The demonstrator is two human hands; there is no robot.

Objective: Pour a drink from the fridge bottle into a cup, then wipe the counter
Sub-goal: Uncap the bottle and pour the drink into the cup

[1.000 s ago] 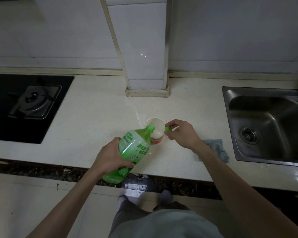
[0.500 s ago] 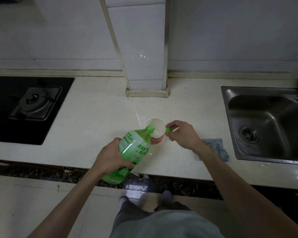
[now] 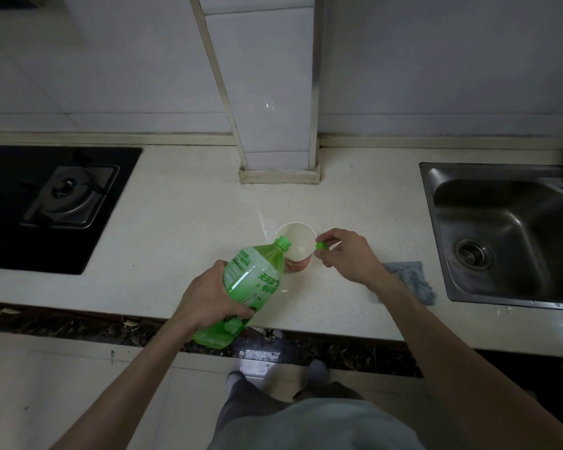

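My left hand (image 3: 208,297) grips a green plastic bottle (image 3: 251,280) round its lower body. The bottle is tilted, and its open neck rests over the near rim of a white paper cup (image 3: 298,246) with a red base. The cup stands upright on the pale counter (image 3: 176,222). Just right of the cup, my right hand (image 3: 348,254) pinches the small green bottle cap (image 3: 321,245) between thumb and fingers. A blue-grey cloth (image 3: 413,280) lies on the counter behind my right wrist, partly hidden by my forearm.
A steel sink (image 3: 507,232) is set into the counter at the right. A black gas hob (image 3: 46,203) sits at the left. A tiled pillar (image 3: 273,125) stands against the wall behind the cup. A thin wet streak (image 3: 262,222) marks the counter left of the cup.
The bottle has tipped a little more toward the cup, with its neck now over the rim. My right hand with the cap has stayed beside the cup.
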